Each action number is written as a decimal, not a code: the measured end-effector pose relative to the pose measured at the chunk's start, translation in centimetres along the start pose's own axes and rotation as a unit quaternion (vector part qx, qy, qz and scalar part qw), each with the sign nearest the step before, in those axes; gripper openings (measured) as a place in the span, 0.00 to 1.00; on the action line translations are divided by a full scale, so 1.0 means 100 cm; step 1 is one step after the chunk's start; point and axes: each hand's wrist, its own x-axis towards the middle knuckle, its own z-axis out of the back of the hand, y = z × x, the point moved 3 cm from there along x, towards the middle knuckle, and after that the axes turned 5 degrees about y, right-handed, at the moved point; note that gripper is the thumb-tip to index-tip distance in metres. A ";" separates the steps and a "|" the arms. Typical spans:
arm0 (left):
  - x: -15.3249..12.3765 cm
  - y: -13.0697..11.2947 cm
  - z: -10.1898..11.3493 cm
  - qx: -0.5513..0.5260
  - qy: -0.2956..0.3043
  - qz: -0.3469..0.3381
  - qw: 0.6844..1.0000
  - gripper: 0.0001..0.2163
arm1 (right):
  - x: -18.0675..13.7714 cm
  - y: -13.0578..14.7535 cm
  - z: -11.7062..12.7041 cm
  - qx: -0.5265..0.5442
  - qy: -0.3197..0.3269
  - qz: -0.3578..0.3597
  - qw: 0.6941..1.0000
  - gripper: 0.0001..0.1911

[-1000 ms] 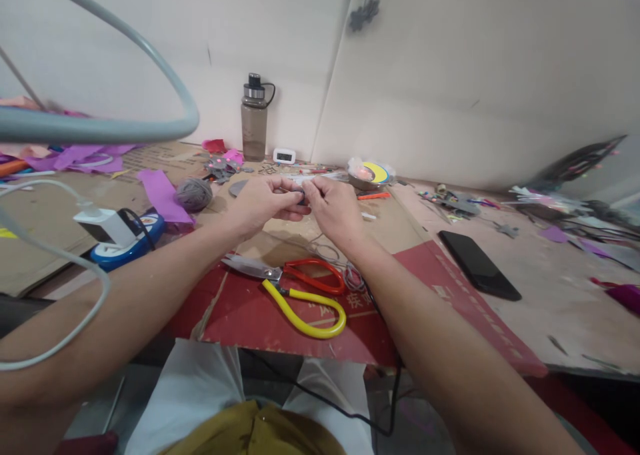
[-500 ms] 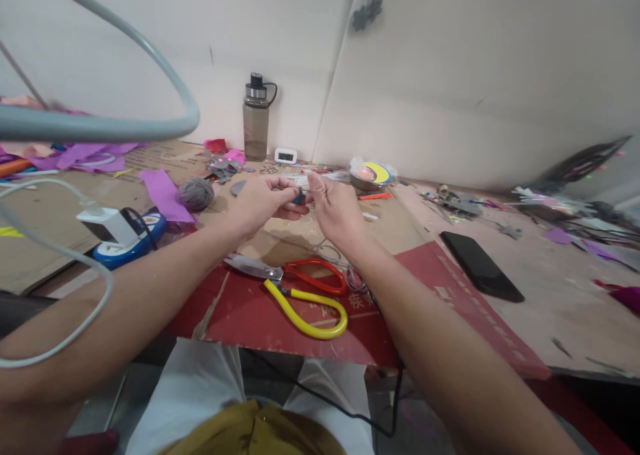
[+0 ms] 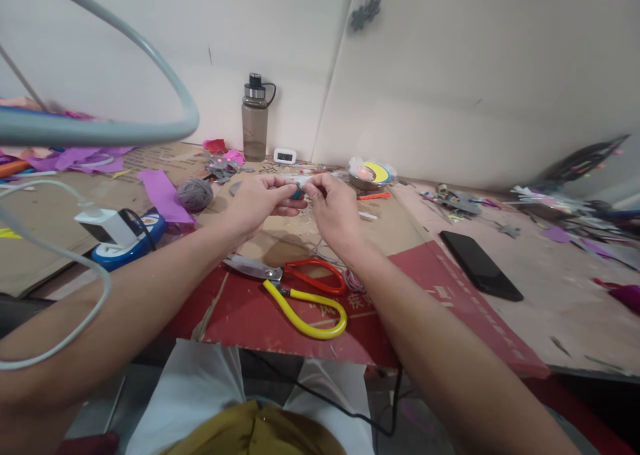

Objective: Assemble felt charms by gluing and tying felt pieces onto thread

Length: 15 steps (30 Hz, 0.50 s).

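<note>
Between thumb and fingers, my left hand [image 3: 265, 198] pinches a small blue piece [image 3: 297, 193], mostly covered by the fingertips, so its kind is unclear. My right hand [image 3: 333, 205] is closed in a pinch right beside it; whatever lies in those fingers is too small to make out. Thin grey cord [image 3: 320, 245] lies on the cardboard below the hands. Nearer to me, scissors with one red and one yellow handle [image 3: 305, 315] rest on the red cardboard [image 3: 240, 328], blades pointing left. A ball of grey yarn [image 3: 195, 194] sits left of my left hand.
A water bottle [image 3: 255, 125] and a small digital clock [image 3: 285, 156] stand at the wall. Behind my right hand is a metal bowl [image 3: 367, 178]. A black phone [image 3: 480, 265] lies right. At left are a blue power strip [image 3: 130, 245] with a white charger and a looping cable.
My right hand has shifted slightly left, its fingers now closer to the blue piece and curled differently. The left hand stays nearly in place.
</note>
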 end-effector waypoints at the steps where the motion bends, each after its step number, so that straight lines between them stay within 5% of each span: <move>1: 0.000 0.000 0.000 -0.002 0.004 0.001 1.000 0.08 | 0.000 0.000 0.000 -0.003 -0.001 -0.004 1.000 0.08; 15: -0.001 0.000 -0.005 -0.025 0.032 -0.001 0.999 0.08 | 0.000 0.001 0.000 -0.085 -0.003 -0.039 0.996 0.15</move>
